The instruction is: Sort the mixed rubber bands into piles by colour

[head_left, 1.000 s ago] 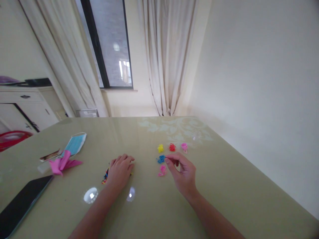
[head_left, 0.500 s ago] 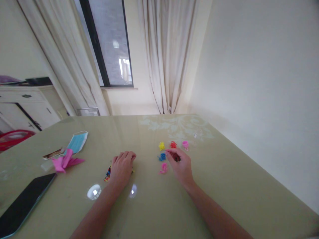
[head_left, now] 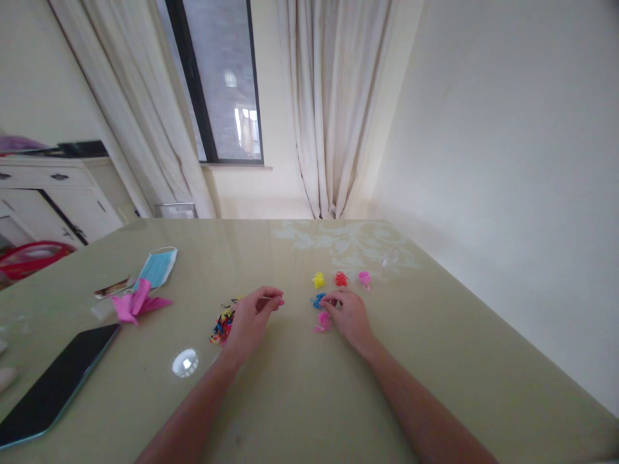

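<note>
Narrowly pinching a tiny pinkish piece (head_left: pixel 282 302), the left hand (head_left: pixel 250 320) now bares the multicoloured band pile (head_left: pixel 222 327) left of centre, leaving it accessible, while the right hand (head_left: pixel 350 316), hold unclear, meets the blue clump (head_left: pixel 317 300) mid-frame.

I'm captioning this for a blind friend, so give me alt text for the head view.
A person's right hand reaches to a blue pile near yellow, red and pink piles on a shiny table. The left hand, fingers curled, is beside a multicoloured pile. Farther left lie a face mask, a pink folded shape and a dark flat device.
</note>
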A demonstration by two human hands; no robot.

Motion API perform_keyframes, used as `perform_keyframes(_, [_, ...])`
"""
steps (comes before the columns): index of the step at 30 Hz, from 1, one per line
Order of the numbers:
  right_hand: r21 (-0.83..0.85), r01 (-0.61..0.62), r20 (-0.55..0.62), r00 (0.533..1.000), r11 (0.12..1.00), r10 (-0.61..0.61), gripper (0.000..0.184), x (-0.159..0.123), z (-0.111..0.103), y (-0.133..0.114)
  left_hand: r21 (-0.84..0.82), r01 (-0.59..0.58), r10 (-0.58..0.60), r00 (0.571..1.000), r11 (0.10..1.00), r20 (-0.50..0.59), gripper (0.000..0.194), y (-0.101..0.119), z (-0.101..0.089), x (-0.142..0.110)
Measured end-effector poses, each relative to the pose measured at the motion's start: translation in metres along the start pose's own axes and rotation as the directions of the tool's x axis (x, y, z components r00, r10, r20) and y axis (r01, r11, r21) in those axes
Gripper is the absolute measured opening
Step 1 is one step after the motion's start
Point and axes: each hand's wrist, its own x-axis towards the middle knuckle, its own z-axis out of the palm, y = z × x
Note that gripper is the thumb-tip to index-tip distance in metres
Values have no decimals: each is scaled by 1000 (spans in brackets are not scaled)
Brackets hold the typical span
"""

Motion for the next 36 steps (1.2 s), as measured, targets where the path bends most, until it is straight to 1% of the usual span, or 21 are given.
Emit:
perform_keyframes(3, [60,53,-53,997,997,-50,11,-5,-2,-8,-102,50,-45,998,994,55,30,5,4,-4])
perform_keyframes(5, [133,133,-68,990,982,-125,14,-11,-2,-16,-169,92,-76,992,981,101,32,8,7,-6])
perform_keyframes(6, [170,179,-64,983,969,-171,18,-14,-2,-21,-194,113,-91,988,974,121,33,9,9,-8])
perform_keyframes(8, [224,252,-49,968,941,-247,28,-19,0,-29,-222,140,-109,983,965,147,35,11,12,-10])
perform_keyframes(9, [237,277,-50,961,931,-273,30,-21,1,-33,-227,145,-110,981,963,159,35,11,13,-11])
perform_keyframes(11, [240,309,-68,951,920,-301,28,-23,2,-39,-235,146,-103,977,961,187,34,13,15,-13])
perform_keyframes(14, [238,332,-90,943,913,-319,28,-25,0,-41,-247,146,-89,970,958,228,33,16,16,-15])
perform_keyframes(18, [247,325,-85,946,913,-314,25,-24,-6,-41,-254,141,-78,967,957,243,31,19,16,-15])
perform_keyframes(23, [274,332,-41,942,903,-334,20,-25,-10,-42,-237,126,-61,962,963,265,31,19,18,-17])
perform_keyframes(26, [279,328,-19,941,902,-337,20,-24,-9,-41,-202,105,-47,961,974,271,32,17,19,-17])
perform_keyframes(28, [305,311,-29,948,900,-318,20,-23,-10,-40,-136,67,-32,969,988,245,34,14,15,-14])
perform_keyframes(29, [328,299,-44,952,896,-302,19,-22,-11,-39,-63,32,-19,978,997,208,34,12,11,-11])
perform_keyframes(30, [355,288,-65,957,890,-283,18,-21,-14,-38,39,-6,0,989,999,151,33,10,4,-8])
perform_keyframes(31, [381,277,-90,961,882,-263,16,-20,-16,-36,188,-45,31,997,981,78,30,8,-3,-5])
perform_keyframes(32, [404,269,-113,963,874,-244,14,-18,-20,-35,375,-59,64,998,925,-2,26,6,-12,-2])
perform_keyframes(33, [425,264,-136,964,866,-227,11,-17,-24,-34,541,-40,102,991,840,-85,23,3,-21,1])
perform_keyframes(34, [445,263,-161,964,856,-212,9,-15,-28,-33,669,-19,128,985,743,-114,23,1,-29,3])
perform_keyframes(35, [463,265,-183,962,846,-201,7,-14,-33,-33,747,-3,135,984,665,-116,24,0,-36,5])
perform_keyframes(36, [480,267,-200,961,836,-192,7,-14,-37,-32,791,-2,126,987,612,-95,24,-1,-41,7])
